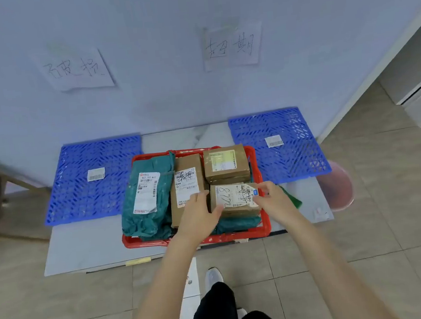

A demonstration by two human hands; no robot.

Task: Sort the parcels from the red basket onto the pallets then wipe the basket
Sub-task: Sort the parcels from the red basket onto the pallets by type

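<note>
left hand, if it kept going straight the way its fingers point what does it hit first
The near cardboard box in the red basket: the left hand points forward and to the right, and its fingertips are right at that box's left side. Whether they press it yet is unclear.

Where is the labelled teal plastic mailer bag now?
Head view: the labelled teal plastic mailer bag lies leftmost in the red plastic basket, beside a brown cardboard box.
</note>
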